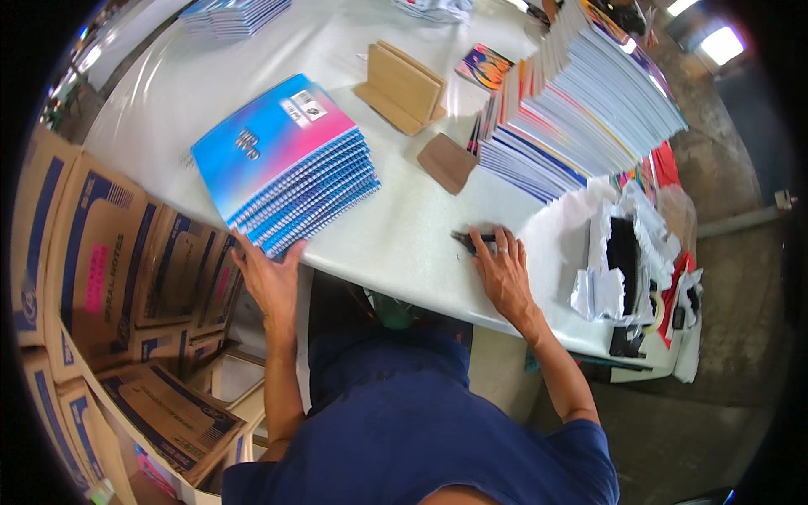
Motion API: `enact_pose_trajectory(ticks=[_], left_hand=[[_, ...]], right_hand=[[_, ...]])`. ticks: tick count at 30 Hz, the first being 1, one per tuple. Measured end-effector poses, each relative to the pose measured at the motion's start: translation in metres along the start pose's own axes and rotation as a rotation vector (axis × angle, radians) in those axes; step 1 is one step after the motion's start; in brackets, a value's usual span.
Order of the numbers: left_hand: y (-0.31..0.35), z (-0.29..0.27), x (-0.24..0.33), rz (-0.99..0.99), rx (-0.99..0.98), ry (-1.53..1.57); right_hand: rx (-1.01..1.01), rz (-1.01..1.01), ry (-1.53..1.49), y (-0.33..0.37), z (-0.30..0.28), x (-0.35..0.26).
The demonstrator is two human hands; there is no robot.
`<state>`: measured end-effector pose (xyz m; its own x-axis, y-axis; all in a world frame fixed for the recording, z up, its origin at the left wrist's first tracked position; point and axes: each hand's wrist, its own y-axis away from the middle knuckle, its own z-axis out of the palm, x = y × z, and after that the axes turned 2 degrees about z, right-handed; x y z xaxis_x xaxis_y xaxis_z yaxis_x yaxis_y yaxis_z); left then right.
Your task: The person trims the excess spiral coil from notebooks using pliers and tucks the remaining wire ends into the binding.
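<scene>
A stack of spiral notebooks [282,147] with blue and pink covers lies at the left of the white table, its coil edges toward me. My left hand [271,273] is at the near corner of this stack, thumb and fingers on either side of it. To the right, near the table's front edge, my right hand [503,273] lies palm down over a small pair of dark pliers [462,241]. Its fingers cover the handles, and the jaws stick out to the left.
A tall leaning stack of books [572,109] stands at the right. Folded brown cardboard [404,88] and a flat brown piece [447,163] lie mid-table. Torn white packaging [631,244] sits at the right edge. Cardboard cartons [105,261] are piled beside the table at my left.
</scene>
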<state>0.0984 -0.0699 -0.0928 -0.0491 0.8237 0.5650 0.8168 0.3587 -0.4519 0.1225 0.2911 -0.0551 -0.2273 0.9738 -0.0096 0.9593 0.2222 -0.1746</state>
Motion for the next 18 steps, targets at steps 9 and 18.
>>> enact_pose_trajectory(ticks=[9, 18], left_hand=[[-0.079, -0.026, -0.071, -0.087, 0.166, -0.222], [-0.159, -0.029, 0.023, 0.591, -0.034, -0.080]], right_hand=[[0.119, -0.576, 0.160, -0.098, -0.082, -0.020], [0.381, -1.151, 0.369, -0.234, -0.135, -0.135]])
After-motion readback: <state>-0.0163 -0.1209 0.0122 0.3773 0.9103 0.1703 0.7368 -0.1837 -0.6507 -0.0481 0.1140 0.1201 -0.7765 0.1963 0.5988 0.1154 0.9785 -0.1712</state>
